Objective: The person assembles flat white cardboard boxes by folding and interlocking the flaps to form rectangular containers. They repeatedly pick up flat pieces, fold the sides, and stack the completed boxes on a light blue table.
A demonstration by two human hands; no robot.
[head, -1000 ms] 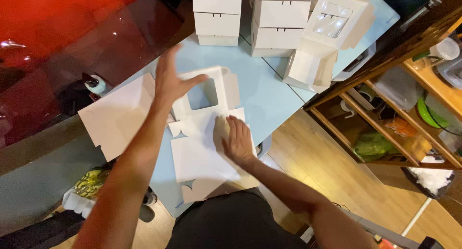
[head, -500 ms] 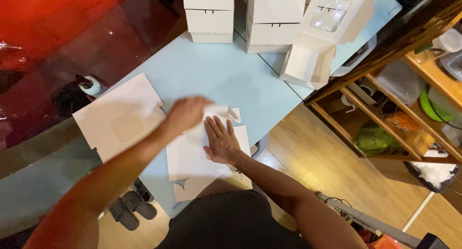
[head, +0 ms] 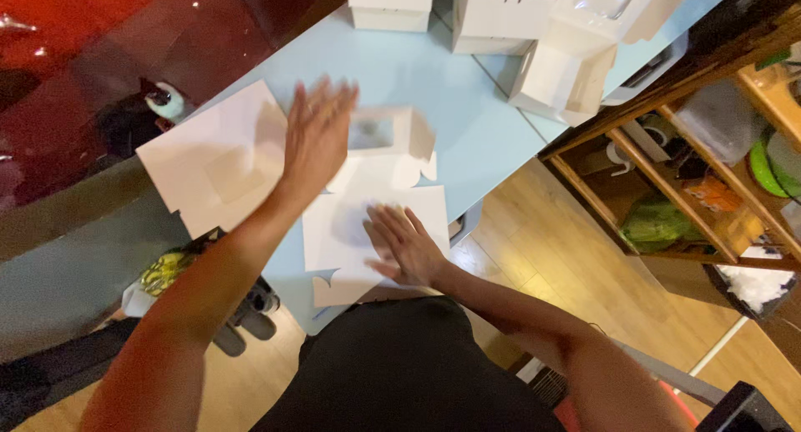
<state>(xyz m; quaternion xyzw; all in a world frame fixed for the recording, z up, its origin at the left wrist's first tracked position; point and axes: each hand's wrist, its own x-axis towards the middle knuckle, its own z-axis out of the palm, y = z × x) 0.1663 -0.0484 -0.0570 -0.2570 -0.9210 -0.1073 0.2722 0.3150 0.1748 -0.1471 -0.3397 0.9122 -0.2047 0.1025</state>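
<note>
Folding a flat white cardboard box blank (head: 367,232) into shape is the step in hand, judged from the layout. The blank lies on the pale blue bench (head: 467,106), near its front edge, directly in front of the person.

Right hand (head: 405,247): flat, fingers spread, palm down, pressing the blank's base panel onto the bench. No grasp; it acts as a hold-down only.

Left hand (head: 317,136): open, fingers extended, blurred, raised over the gap between the blank and a stack of flat blanks (head: 213,165) lying to the left. It grasps nothing. Whether it touches the raised window flap (head: 388,136) cannot be told.

Window flap: tilted up from the base panel, w/ a clear window cutout; not yet squared up.

Surroundings: 2 closed white boxes (head: 392,2) stand at the far edge of the bench; 1 open box w/ window lid (head: 567,69) stands to the right of them. Wooden shelves (head: 709,173) stand right of the bench.

Next move, est.: keep the base panel pinned w/ the right hand, bring the flap fully upright along its crease, then raise the side panels. Req. even pressure on the crease; thin card will buckle or spring back if the hold-down slips.
</note>
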